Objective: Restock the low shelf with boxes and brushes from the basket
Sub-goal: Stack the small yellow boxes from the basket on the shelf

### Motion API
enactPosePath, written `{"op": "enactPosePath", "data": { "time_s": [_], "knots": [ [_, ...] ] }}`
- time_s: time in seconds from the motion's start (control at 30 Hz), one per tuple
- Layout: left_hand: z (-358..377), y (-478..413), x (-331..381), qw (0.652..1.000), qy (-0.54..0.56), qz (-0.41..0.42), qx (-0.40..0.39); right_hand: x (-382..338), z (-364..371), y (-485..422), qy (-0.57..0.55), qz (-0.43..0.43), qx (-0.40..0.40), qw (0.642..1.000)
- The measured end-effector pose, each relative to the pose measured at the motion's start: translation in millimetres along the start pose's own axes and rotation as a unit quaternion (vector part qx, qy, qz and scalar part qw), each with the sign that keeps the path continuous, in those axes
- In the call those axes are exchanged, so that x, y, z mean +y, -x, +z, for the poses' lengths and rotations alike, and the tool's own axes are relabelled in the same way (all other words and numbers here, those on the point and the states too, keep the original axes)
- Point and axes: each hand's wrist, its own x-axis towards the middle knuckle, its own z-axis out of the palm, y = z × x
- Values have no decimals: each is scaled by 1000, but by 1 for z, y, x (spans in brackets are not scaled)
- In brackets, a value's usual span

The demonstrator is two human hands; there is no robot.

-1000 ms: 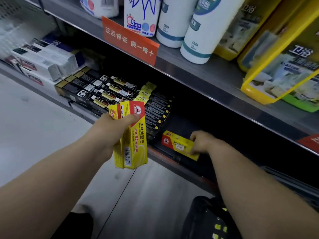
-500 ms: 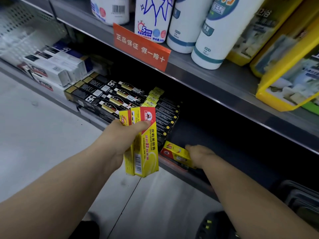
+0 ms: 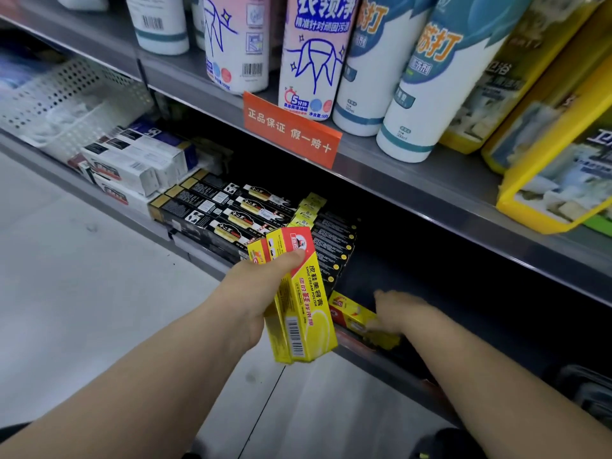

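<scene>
- Closest to the camera, at the bottom edge, a dark object (image 3: 443, 442) may be the basket, but too little of it shows to say.
- Just beyond it, the left grip (image 3: 261, 293) is curled around a small stack of yellow boxes (image 3: 298, 309). The thumb lies across the front face near the red top end and the fingers are behind. The stack hangs roughly upright, slightly tilted, in the air in front of the low shelf (image 3: 387, 367).
- The print on these cartons reads shoe cream polish. I judge them light: thin card, stiff along the edges but easy to dent on the broad faces. The glossy print could let one slip out of the stack, so taking one carton at a time across its narrow sides, near the middle, seems safest.
- To the right, the right grip (image 3: 394, 309) lies over the far end of a single yellow box (image 3: 349, 311), which lies flat at the shelf's front edge. Blur hides whether the fingers pinch it or only press on it, so I cannot tell.
- Behind that, black boxes (image 3: 231, 213) lie in touching rows, just left of a dark gap where the yellow ones seem to belong.
- Farther left sit white boxes (image 3: 132, 164).
- Farthest, the upper shelf (image 3: 430, 193) carries tall bottles (image 3: 311, 61), and an orange sign (image 3: 291, 130) hangs from its edge.
</scene>
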Motion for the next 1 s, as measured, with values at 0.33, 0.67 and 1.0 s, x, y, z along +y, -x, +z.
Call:
{"op": "enactPosePath", "data": {
  "time_s": [0.33, 0.67, 1.0],
  "knots": [
    [11, 7, 5, 999, 9, -9, -50, -48, -46, 113, -640, -246, -47, 727],
    [15, 17, 2, 1000, -8, 16, -18, -37, -42, 116, -712, -157, 30, 684],
    [16, 20, -5, 999, -17, -42, -11, 2, -40, 114, -719, -223, 64, 655]
  ]
}}
